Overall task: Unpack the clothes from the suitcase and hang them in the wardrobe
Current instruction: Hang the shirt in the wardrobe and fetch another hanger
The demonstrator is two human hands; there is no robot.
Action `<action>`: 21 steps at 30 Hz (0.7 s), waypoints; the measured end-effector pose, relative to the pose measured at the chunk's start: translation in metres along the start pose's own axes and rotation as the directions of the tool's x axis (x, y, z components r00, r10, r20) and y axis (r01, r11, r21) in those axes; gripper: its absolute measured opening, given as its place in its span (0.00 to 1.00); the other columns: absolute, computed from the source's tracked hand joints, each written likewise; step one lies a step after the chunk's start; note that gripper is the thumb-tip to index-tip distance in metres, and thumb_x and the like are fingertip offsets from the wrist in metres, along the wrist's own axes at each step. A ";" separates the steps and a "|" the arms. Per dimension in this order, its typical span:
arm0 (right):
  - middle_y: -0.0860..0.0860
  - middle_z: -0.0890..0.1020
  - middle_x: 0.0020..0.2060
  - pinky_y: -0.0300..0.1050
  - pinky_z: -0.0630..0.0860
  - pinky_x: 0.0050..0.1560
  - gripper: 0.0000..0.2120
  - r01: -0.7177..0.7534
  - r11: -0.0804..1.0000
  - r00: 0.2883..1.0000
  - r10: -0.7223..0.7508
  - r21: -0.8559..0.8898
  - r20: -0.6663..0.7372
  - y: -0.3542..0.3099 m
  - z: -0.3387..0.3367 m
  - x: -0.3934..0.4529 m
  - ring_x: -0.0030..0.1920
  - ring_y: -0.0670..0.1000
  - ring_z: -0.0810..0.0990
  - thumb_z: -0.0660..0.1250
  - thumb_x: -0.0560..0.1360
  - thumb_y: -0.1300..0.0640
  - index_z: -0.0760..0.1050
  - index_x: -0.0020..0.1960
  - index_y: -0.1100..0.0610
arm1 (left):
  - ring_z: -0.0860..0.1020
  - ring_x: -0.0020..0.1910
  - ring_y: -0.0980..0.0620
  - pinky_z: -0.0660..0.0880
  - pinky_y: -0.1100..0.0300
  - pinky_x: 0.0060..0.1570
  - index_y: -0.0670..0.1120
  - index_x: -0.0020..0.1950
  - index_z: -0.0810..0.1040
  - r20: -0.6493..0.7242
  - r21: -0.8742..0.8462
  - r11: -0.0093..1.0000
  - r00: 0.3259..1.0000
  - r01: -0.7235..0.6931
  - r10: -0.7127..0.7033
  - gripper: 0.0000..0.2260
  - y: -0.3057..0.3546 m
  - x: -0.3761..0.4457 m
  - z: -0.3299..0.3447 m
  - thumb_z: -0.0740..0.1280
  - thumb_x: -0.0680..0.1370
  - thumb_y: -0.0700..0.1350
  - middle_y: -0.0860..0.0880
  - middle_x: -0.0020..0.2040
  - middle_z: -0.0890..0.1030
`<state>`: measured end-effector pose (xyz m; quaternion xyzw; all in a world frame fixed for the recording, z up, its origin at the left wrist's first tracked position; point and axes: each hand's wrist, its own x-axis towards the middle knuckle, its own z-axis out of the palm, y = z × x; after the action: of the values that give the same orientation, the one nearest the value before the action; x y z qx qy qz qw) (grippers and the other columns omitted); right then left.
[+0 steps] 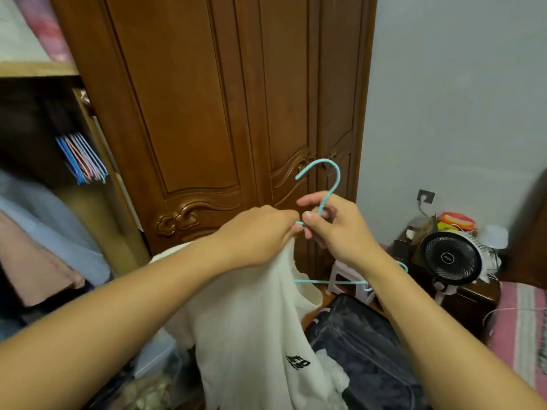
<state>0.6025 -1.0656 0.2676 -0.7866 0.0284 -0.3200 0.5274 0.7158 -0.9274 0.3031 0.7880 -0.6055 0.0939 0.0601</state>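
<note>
Two hands work at a hanger (327, 184): right hand (334, 229) pinches its neck, left hand (260, 232) grips the white shirt (254, 321) collar, threading it on above the suitcase (364, 344). Next: hook onto the wardrobe (35, 128) rail.

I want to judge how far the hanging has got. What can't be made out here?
- Hanger's left arm: head view, hidden inside the white T-shirt.
- Shirt print: too small, folded.
- Suitcase contents: covered by shirt and right forearm.
- Wardrobe rail: dark, blurred.
</note>
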 end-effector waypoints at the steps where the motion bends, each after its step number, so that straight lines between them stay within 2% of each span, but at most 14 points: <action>1: 0.51 0.82 0.35 0.44 0.75 0.39 0.09 0.010 0.997 0.999 -0.007 -0.078 0.035 0.006 0.000 0.005 0.37 0.49 0.78 0.65 0.81 0.60 0.77 0.60 0.54 | 0.80 0.50 0.45 0.77 0.47 0.47 0.57 0.53 0.77 -0.023 -0.011 1.000 0.999 0.025 -0.025 0.12 -0.005 0.000 0.003 0.55 0.85 0.56 0.51 0.47 0.81; 2: 0.48 0.82 0.41 0.45 0.76 0.48 0.11 0.053 0.964 0.997 -0.038 -0.261 0.062 0.014 0.000 0.008 0.44 0.47 0.78 0.65 0.81 0.56 0.75 0.63 0.52 | 0.80 0.48 0.46 0.77 0.46 0.47 0.56 0.51 0.77 -0.036 -0.024 0.998 0.997 0.060 -0.061 0.11 -0.009 -0.001 0.006 0.56 0.85 0.56 0.51 0.46 0.81; 3: 0.45 0.80 0.48 0.43 0.73 0.54 0.14 0.108 0.877 0.994 -0.097 -0.468 0.047 0.023 0.000 0.007 0.51 0.45 0.75 0.64 0.81 0.53 0.73 0.67 0.51 | 0.80 0.46 0.46 0.78 0.45 0.46 0.55 0.49 0.76 -0.058 -0.056 0.993 0.993 0.103 -0.106 0.12 -0.012 -0.002 0.011 0.56 0.85 0.56 0.52 0.44 0.81; 4: 0.45 0.77 0.52 0.40 0.70 0.57 0.16 0.126 0.807 0.982 -0.182 -0.578 -0.040 0.035 0.003 0.001 0.55 0.43 0.71 0.63 0.81 0.51 0.72 0.68 0.51 | 0.79 0.44 0.47 0.78 0.45 0.45 0.54 0.47 0.75 -0.094 -0.104 0.984 0.983 0.146 -0.156 0.12 -0.014 -0.004 0.014 0.56 0.85 0.55 0.52 0.42 0.80; 6: 0.45 0.73 0.50 0.36 0.69 0.53 0.07 0.089 0.853 0.886 -0.304 -0.515 -0.351 0.052 0.021 -0.027 0.51 0.42 0.71 0.63 0.80 0.56 0.75 0.57 0.54 | 0.78 0.41 0.48 0.77 0.44 0.43 0.53 0.45 0.74 -0.180 -0.199 0.959 0.954 0.204 -0.241 0.13 -0.015 -0.005 0.017 0.55 0.85 0.54 0.52 0.40 0.79; 7: 0.45 0.73 0.46 0.36 0.69 0.49 0.03 0.075 0.878 0.860 -0.297 -0.473 -0.414 0.062 0.033 -0.042 0.47 0.42 0.71 0.63 0.79 0.59 0.74 0.52 0.53 | 0.78 0.39 0.49 0.77 0.44 0.42 0.53 0.45 0.74 -0.230 -0.224 0.951 0.937 0.213 -0.264 0.13 -0.015 -0.006 0.013 0.55 0.86 0.54 0.52 0.39 0.79; 8: 0.44 0.72 0.45 0.37 0.69 0.48 0.05 0.072 0.901 0.886 -0.255 -0.428 -0.388 0.073 0.047 -0.052 0.46 0.42 0.72 0.64 0.77 0.61 0.73 0.50 0.53 | 0.78 0.39 0.49 0.77 0.45 0.42 0.52 0.45 0.73 -0.274 -0.233 0.949 0.922 0.213 -0.274 0.14 -0.015 -0.005 0.008 0.55 0.86 0.54 0.52 0.38 0.79; 10: 0.43 0.73 0.51 0.41 0.72 0.56 0.13 0.044 0.919 0.978 -0.120 -0.392 -0.173 0.091 0.071 -0.058 0.53 0.43 0.73 0.64 0.74 0.63 0.74 0.57 0.53 | 0.78 0.39 0.48 0.76 0.45 0.42 0.51 0.45 0.74 -0.325 -0.232 0.953 0.908 0.193 -0.263 0.14 -0.014 -0.001 -0.005 0.55 0.86 0.53 0.51 0.38 0.79; 12: 0.43 0.75 0.57 0.45 0.73 0.64 0.18 -0.054 0.970 0.998 0.048 -0.238 -0.032 0.090 0.086 -0.044 0.59 0.43 0.73 0.65 0.75 0.62 0.73 0.63 0.51 | 0.78 0.39 0.49 0.76 0.45 0.42 0.49 0.45 0.77 -0.329 -0.238 0.957 0.914 0.164 -0.238 0.15 -0.011 0.002 -0.018 0.56 0.85 0.53 0.51 0.38 0.79; 14: 0.47 0.80 0.52 0.54 0.78 0.57 0.10 -0.153 0.981 0.985 0.162 -0.121 0.065 0.079 0.087 -0.028 0.53 0.47 0.78 0.66 0.77 0.59 0.77 0.56 0.51 | 0.77 0.38 0.50 0.76 0.45 0.41 0.48 0.46 0.77 -0.333 -0.230 0.961 0.915 0.154 -0.226 0.16 -0.016 0.000 -0.026 0.56 0.86 0.53 0.50 0.37 0.79; 16: 0.49 0.82 0.46 0.58 0.79 0.51 0.05 -0.142 0.974 0.966 0.175 -0.178 0.188 0.075 0.081 -0.022 0.47 0.52 0.80 0.66 0.77 0.54 0.78 0.51 0.53 | 0.77 0.37 0.49 0.76 0.45 0.39 0.49 0.46 0.76 -0.365 -0.201 0.966 0.903 0.163 -0.229 0.15 -0.034 -0.007 -0.028 0.55 0.86 0.54 0.50 0.36 0.78; 18: 0.47 0.82 0.44 0.54 0.78 0.47 0.10 -0.084 0.958 0.939 0.168 -0.273 0.300 0.081 0.061 -0.024 0.46 0.50 0.80 0.67 0.77 0.44 0.78 0.50 0.50 | 0.76 0.34 0.49 0.75 0.45 0.35 0.49 0.47 0.73 -0.393 -0.140 0.971 0.889 0.195 -0.235 0.14 -0.065 -0.020 -0.023 0.55 0.86 0.54 0.50 0.35 0.76; 19: 0.45 0.80 0.43 0.51 0.77 0.47 0.12 -0.010 0.922 0.919 0.161 -0.387 0.359 0.089 0.048 -0.026 0.45 0.48 0.79 0.67 0.76 0.40 0.77 0.49 0.48 | 0.75 0.32 0.50 0.75 0.45 0.33 0.50 0.47 0.72 -0.407 -0.109 0.972 0.882 0.210 -0.237 0.13 -0.082 -0.029 -0.019 0.55 0.86 0.54 0.51 0.34 0.76; 21: 0.42 0.78 0.41 0.48 0.71 0.59 0.12 0.165 0.739 0.898 0.161 -0.653 0.410 0.107 0.018 -0.031 0.46 0.44 0.74 0.65 0.76 0.37 0.74 0.46 0.46 | 0.75 0.31 0.51 0.75 0.46 0.32 0.51 0.47 0.71 -0.415 -0.075 0.972 0.879 0.224 -0.234 0.12 -0.113 -0.049 -0.011 0.55 0.86 0.54 0.52 0.34 0.75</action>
<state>0.6186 -1.0863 0.1577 -0.9744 0.0212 -0.1020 0.1992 0.8119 -0.8495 0.3052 0.8143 -0.4820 0.2464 0.2096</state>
